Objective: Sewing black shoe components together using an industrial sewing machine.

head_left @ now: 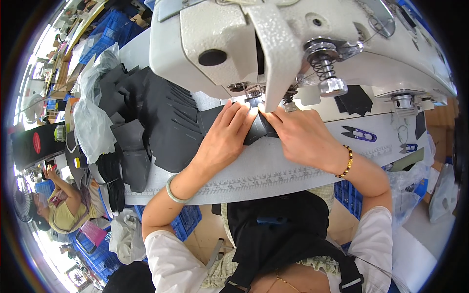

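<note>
On the counter [273, 183], toward its right edge, lie blue-handled thread snips [359, 135]; smaller snips [409, 148] lie nearer this edge. At the left edge, a translucent plastic bag [92, 119] is crumpled. Below the near edge, a blue crate [188, 221] is visible. Beyond the left edge, a co-worker [73, 212] is near a fan [22, 199].

left hand [227, 128] bare, rigid pale-green bangle [171, 188] at wrist | right hand [304, 136] bare, dark-and-gold bead bracelet [349, 162] | white short sleeves [171, 261] | black apron [278, 207], dark-blue patch [271, 220] on front, shoulder straps [348, 268] with buckles [351, 282] | pale ruffled trim [323, 264] | thin gold necklace [278, 279]
</note>
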Demonstrator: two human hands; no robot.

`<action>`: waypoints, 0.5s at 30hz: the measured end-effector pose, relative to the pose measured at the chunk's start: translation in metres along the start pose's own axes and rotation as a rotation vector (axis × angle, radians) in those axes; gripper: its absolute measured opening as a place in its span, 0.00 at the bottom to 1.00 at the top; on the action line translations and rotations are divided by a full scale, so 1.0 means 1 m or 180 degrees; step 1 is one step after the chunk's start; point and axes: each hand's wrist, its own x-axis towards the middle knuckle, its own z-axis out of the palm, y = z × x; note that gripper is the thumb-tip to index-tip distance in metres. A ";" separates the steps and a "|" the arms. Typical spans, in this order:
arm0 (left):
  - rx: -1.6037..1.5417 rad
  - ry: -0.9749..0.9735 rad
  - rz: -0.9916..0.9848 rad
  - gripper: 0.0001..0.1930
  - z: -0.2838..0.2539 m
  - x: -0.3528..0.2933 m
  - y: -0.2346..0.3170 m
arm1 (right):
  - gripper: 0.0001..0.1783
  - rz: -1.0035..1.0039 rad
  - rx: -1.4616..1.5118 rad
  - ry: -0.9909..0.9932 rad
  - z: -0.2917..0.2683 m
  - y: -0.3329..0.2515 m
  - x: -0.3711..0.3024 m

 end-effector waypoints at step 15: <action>-0.0162 0.0116 -0.0081 0.33 -0.002 0.008 -0.008 | 0.11 0.0023 -0.0080 0.0268 0.012 0.008 0.005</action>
